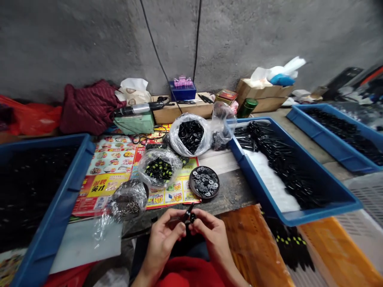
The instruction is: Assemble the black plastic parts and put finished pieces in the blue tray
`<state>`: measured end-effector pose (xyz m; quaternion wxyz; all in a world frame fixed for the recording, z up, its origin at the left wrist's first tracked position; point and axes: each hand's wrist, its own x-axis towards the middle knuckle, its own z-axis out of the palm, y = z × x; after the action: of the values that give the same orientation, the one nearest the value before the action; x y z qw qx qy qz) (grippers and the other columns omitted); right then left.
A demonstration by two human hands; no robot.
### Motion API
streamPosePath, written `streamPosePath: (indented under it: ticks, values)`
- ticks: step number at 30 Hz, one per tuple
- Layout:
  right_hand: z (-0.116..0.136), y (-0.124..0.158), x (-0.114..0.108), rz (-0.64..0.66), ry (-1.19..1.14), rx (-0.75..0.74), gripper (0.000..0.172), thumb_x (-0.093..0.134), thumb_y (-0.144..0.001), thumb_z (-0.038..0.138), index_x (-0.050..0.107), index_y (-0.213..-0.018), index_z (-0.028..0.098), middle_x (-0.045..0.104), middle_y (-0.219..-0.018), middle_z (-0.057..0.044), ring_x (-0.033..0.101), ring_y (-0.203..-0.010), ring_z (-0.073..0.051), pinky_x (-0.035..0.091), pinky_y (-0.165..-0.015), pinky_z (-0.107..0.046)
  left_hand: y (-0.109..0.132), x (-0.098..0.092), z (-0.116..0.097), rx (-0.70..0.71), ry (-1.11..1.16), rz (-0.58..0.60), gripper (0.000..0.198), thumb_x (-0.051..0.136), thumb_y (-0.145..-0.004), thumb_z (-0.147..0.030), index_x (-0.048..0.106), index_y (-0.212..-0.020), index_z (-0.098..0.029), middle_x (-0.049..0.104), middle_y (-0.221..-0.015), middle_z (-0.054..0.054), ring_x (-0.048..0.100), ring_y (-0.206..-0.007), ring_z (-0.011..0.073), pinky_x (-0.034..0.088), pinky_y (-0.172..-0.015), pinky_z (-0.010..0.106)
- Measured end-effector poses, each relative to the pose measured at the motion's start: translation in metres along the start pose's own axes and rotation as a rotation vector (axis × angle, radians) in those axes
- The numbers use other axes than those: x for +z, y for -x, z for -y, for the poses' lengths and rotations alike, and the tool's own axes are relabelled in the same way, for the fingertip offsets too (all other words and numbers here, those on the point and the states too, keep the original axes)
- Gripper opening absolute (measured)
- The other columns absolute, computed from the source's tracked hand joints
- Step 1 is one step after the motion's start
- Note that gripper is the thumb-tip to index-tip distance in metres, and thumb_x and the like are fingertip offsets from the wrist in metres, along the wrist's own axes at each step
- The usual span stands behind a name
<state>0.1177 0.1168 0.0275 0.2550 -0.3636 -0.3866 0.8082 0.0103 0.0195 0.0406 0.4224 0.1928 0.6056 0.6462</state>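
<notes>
Just in front of my body, my left hand (168, 231) is closed in a pinch on a slim black tapered part (189, 211). My right hand (209, 228) meets it from the other side, fingertips pinching a small round black piece (192, 218) against that part. Whether the two pieces are joined, I cannot tell. Closest beyond my hands is a round dish (204, 196) with flat grey-black discs (204, 179). Left of it are a clear bag (176, 161) of black and yellow-green pieces and a bag (127, 201) of small metal parts.
A blue tray (323, 217) of long black parts stands at right, another blue tray (79, 171) at left. Behind the dish sits a clear bag (173, 141) of black pieces. An electric screwdriver (140, 109) lies at the back. Printed flyers (112, 159) cover part of the table.
</notes>
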Motion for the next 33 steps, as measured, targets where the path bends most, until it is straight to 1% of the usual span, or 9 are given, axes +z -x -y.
streamPosePath:
  ticks: [5, 8, 10, 12, 16, 20, 27, 30, 33]
  values:
    - [0.0007, 0.0007, 0.0003, -0.013, 0.032, -0.004, 0.034, 0.086, -0.059, 0.039, 0.077, -0.084, 0.016, 0.072, -0.062, -0.003, 0.059, -0.051, -0.011, 0.051, -0.054, -0.021, 0.0003, -0.0008, 0.0004, 0.016, -0.004, -0.006, 0.021, 0.072, -0.078, -0.031, 0.069, -0.094, -0.018, 0.064, -0.08, 0.002, 0.056, -0.059, 0.0105, 0.044, -0.051, 0.018]
    - [0.0025, 0.002, 0.0022, -0.048, 0.04, -0.009, 0.033, 0.087, -0.056, 0.037, 0.078, -0.081, 0.017, 0.071, -0.06, -0.002, 0.059, -0.05, -0.012, 0.051, -0.053, -0.021, 0.0002, -0.001, 0.001, 0.038, -0.007, 0.008, 0.017, 0.073, -0.077, -0.029, 0.071, -0.092, -0.019, 0.064, -0.09, 0.003, 0.057, -0.06, 0.0098, 0.045, -0.053, 0.018]
    - [0.0028, 0.003, 0.0031, -0.077, 0.055, -0.015, 0.031, 0.087, -0.054, 0.034, 0.078, -0.078, 0.018, 0.071, -0.06, -0.002, 0.06, -0.05, -0.012, 0.052, -0.053, -0.021, 0.0, -0.0005, 0.0014, 0.056, -0.015, 0.008, 0.015, 0.073, -0.077, -0.027, 0.072, -0.091, -0.02, 0.063, -0.091, 0.003, 0.058, -0.061, 0.0103, 0.047, -0.054, 0.018]
    - [0.0019, 0.0042, 0.0031, -0.11, 0.095, -0.042, 0.027, 0.086, -0.053, 0.029, 0.078, -0.076, 0.019, 0.071, -0.064, -0.002, 0.062, -0.054, -0.013, 0.053, -0.055, -0.022, 0.0001, 0.0004, 0.0012, 0.087, -0.033, -0.002, 0.014, 0.073, -0.076, -0.026, 0.073, -0.09, -0.021, 0.063, -0.09, 0.003, 0.059, -0.062, 0.0112, 0.048, -0.056, 0.019]
    - [-0.0017, 0.0064, 0.0004, -0.171, 0.206, -0.144, 0.02, 0.082, -0.055, 0.022, 0.079, -0.074, 0.02, 0.074, -0.074, -0.003, 0.067, -0.067, -0.018, 0.055, -0.063, -0.023, 0.002, 0.0029, -0.0004, 0.139, -0.085, -0.019, 0.012, 0.072, -0.076, -0.023, 0.075, -0.087, -0.022, 0.063, -0.089, 0.002, 0.059, -0.062, 0.0115, 0.05, -0.058, 0.019]
    - [-0.004, 0.0082, -0.0018, -0.175, 0.278, -0.209, 0.016, 0.079, -0.06, 0.022, 0.078, -0.076, 0.02, 0.074, -0.075, -0.003, 0.068, -0.07, -0.019, 0.055, -0.065, -0.024, 0.0045, 0.0043, -0.0008, 0.124, -0.072, -0.012, 0.012, 0.072, -0.077, -0.023, 0.075, -0.088, -0.023, 0.063, -0.088, 0.002, 0.058, -0.063, 0.0113, 0.049, -0.058, 0.018]
    - [-0.0013, 0.0101, 0.0009, -0.113, 0.458, -0.391, 0.008, 0.072, -0.068, 0.017, 0.074, -0.076, 0.02, 0.069, -0.074, -0.002, 0.064, -0.068, -0.016, 0.052, -0.063, -0.02, 0.0046, 0.0056, 0.0044, 0.065, 0.009, -0.035, 0.009, 0.073, -0.076, -0.025, 0.075, -0.084, -0.023, 0.061, -0.087, 0.0, 0.056, -0.057, 0.0084, 0.045, -0.052, 0.016]
    - [-0.0017, 0.0095, 0.0008, -0.113, 0.476, -0.39, 0.006, 0.071, -0.07, 0.02, 0.074, -0.076, 0.018, 0.068, -0.071, -0.002, 0.063, -0.065, -0.016, 0.051, -0.06, -0.022, 0.0053, 0.0068, 0.0069, 0.024, 0.025, -0.046, 0.01, 0.073, -0.076, -0.027, 0.075, -0.085, -0.022, 0.061, -0.086, 0.0, 0.055, -0.057, 0.0081, 0.043, -0.05, 0.016]
    - [-0.0022, 0.008, -0.0001, -0.119, 0.453, -0.312, 0.01, 0.072, -0.071, 0.027, 0.073, -0.075, 0.017, 0.066, -0.064, -0.002, 0.059, -0.056, -0.015, 0.049, -0.052, -0.022, 0.0068, 0.0082, 0.0072, 0.01, 0.023, -0.057, 0.011, 0.073, -0.076, -0.027, 0.075, -0.086, -0.021, 0.062, -0.087, 0.001, 0.054, -0.058, 0.0086, 0.043, -0.05, 0.016]
